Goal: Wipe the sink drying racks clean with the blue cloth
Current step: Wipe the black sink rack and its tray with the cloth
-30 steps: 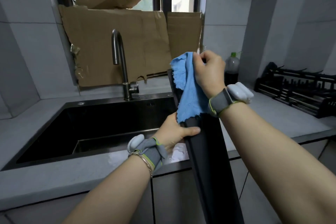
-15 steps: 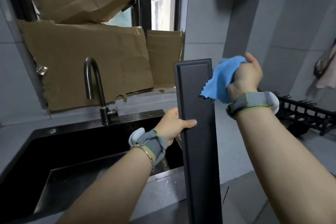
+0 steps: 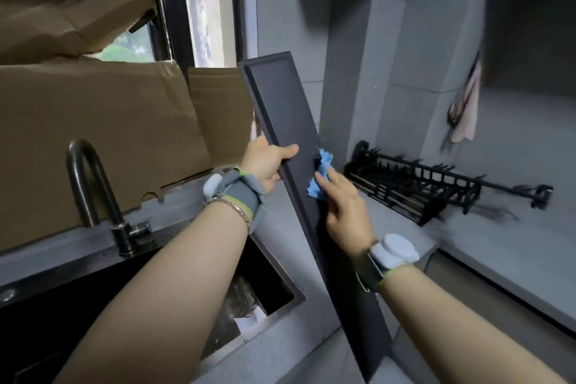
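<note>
Head view – one entry per item.

- Left hand (image 3: 268,162): clasps the left long edge of the long black tray (image 3: 285,115), thumb laid across the front face, fingers wrapped behind. A grey wrist strap (image 3: 241,196) and a thin bracelet sit below it.
- Long black tray: flat panel with a raised rim, held up nearly on end and leaning left at the top. Its lower end runs down out of sight between the forearms.
- Right hand (image 3: 346,212): fingers nearly straight, flat on the blue cloth (image 3: 319,179), pressing it to the tray's face near the right edge at mid-length. Whether the thumb hooks the edge cannot be told. A pale wrist device (image 3: 394,254) is strapped on.
- Blue cloth: bunched, with frayed corners showing above and left of the fingertips.
- Sink (image 3: 280,305): dark basin below the left arm, wet glints and a pale patch on its floor – the rest is too dark to tell.
- Black dish rack (image 3: 411,190): on the grey countertop (image 3: 498,246) to the right, prongs upright.
- Faucet (image 3: 90,184), with cardboard (image 3: 109,134) behind it.
</note>
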A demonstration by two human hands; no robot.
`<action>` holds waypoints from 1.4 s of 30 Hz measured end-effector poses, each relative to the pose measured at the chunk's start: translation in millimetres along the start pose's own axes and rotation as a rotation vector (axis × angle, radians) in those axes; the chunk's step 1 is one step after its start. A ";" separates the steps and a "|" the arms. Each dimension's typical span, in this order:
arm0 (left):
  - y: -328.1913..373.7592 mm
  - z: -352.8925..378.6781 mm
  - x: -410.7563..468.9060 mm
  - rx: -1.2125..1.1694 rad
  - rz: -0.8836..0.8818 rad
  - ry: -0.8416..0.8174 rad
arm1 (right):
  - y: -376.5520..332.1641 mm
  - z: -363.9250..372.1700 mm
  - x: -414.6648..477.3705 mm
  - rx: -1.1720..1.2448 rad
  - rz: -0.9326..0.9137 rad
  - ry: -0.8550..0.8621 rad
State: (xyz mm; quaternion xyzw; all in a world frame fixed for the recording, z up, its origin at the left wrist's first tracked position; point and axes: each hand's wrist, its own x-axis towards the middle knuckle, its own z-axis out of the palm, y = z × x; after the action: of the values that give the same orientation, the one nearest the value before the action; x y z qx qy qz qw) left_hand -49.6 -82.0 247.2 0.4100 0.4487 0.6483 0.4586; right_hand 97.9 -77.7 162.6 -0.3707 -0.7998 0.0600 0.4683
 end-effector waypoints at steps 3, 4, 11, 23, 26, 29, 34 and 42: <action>17.3 3.4 23.4 -0.038 0.035 0.033 | 29.7 -3.6 -42.9 -0.060 0.274 -0.157; 22.3 7.9 32.0 -0.040 0.048 0.029 | 37.9 -7.7 -56.9 -0.064 0.395 -0.248; 25.2 63.1 84.9 -0.157 0.027 0.028 | 95.2 -68.3 -75.9 -0.003 1.122 0.084; -60.6 193.4 161.1 -0.522 -0.176 0.124 | 253.6 -205.5 -80.3 0.604 1.386 0.503; -90.0 233.8 156.3 -0.467 -0.312 0.087 | 278.5 -232.3 -61.2 0.556 1.265 0.585; -122.2 264.3 169.3 -0.479 -0.431 0.063 | 298.6 -255.1 -37.7 0.432 1.019 0.585; -161.5 327.2 180.7 -0.567 -0.490 0.057 | 347.5 -287.6 -21.0 0.307 0.853 0.616; -234.6 372.6 231.0 -0.314 -0.563 0.084 | 410.1 -306.0 -43.6 0.037 0.810 0.472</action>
State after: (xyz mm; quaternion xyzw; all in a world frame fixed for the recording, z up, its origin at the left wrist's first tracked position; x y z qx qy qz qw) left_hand 298.8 258.6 147.5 0.1671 0.4574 0.5738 0.6586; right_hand 573.3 111.6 119.7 -0.6480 -0.4614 0.1663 0.5827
